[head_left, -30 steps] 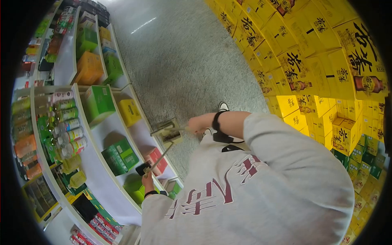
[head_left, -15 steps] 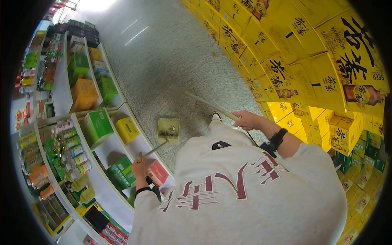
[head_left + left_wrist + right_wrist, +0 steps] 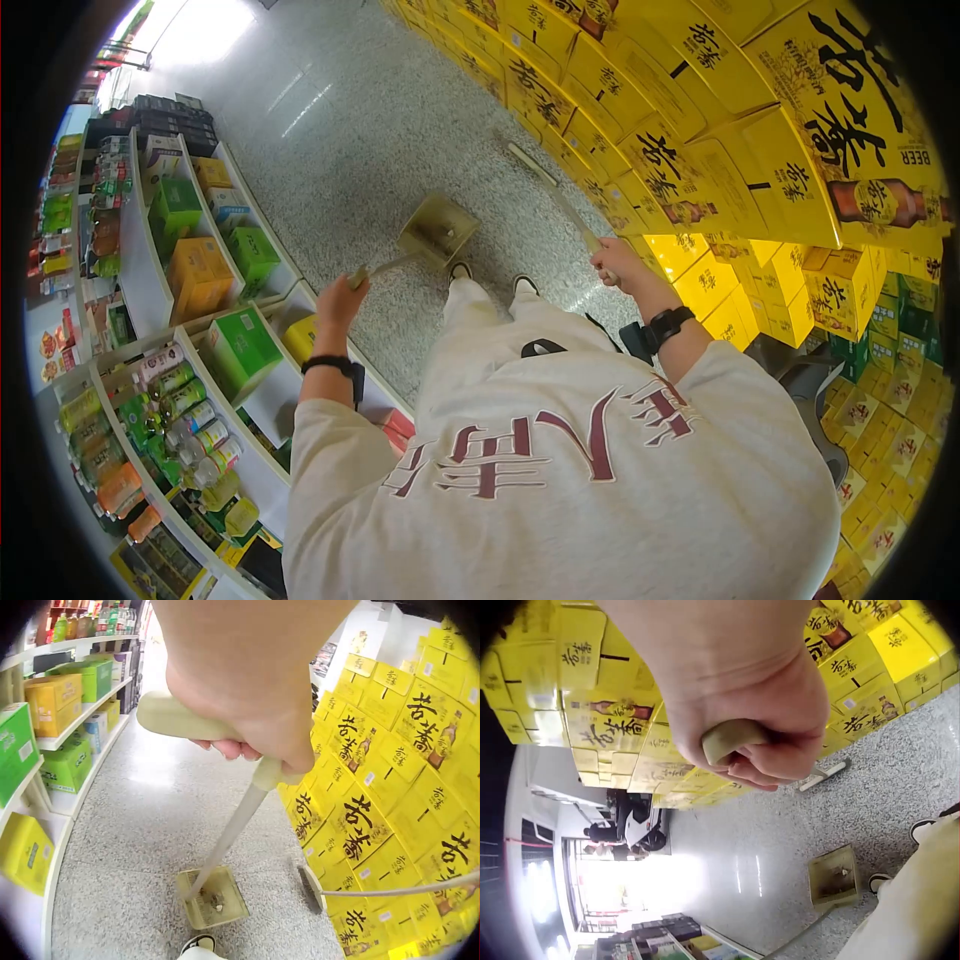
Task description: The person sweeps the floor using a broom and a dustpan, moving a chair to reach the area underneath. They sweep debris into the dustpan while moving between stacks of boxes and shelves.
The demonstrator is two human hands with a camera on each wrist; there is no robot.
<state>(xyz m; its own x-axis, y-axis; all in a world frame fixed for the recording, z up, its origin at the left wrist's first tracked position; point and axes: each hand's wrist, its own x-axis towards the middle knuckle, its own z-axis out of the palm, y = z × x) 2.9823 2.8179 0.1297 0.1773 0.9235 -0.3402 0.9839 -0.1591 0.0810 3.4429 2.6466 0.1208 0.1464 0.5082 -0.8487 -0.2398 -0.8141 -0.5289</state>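
My left hand (image 3: pixel 340 308) grips the pale green handle of a long-handled dustpan (image 3: pixel 422 217). In the left wrist view the fingers curl round that handle, and the shaft slants down to the pan, where some dark and light debris (image 3: pixel 217 900) lies. The pan is by my feet, over the speckled floor. My right hand (image 3: pixel 620 265) holds a broom (image 3: pixel 570 208) near the upper end of its stick; the handle's end (image 3: pixel 731 741) pokes out of the fist in the right wrist view. The broom head (image 3: pixel 310 889) is by the foot of the yellow cartons.
Stacked yellow beer cartons (image 3: pixel 715 165) wall in the right side. White shelves (image 3: pixel 270 275) with boxes and bottles (image 3: pixel 195 435) run along the left. Speckled floor (image 3: pixel 330 175) stretches between them towards a bright doorway (image 3: pixel 619 889), with a parked scooter (image 3: pixel 641 825) near it.
The broom has swung away from the dustpan, out to the right beside the cartons. My left hand has moved forward, and the dustpan has shifted away from the shelves to in front of my feet.
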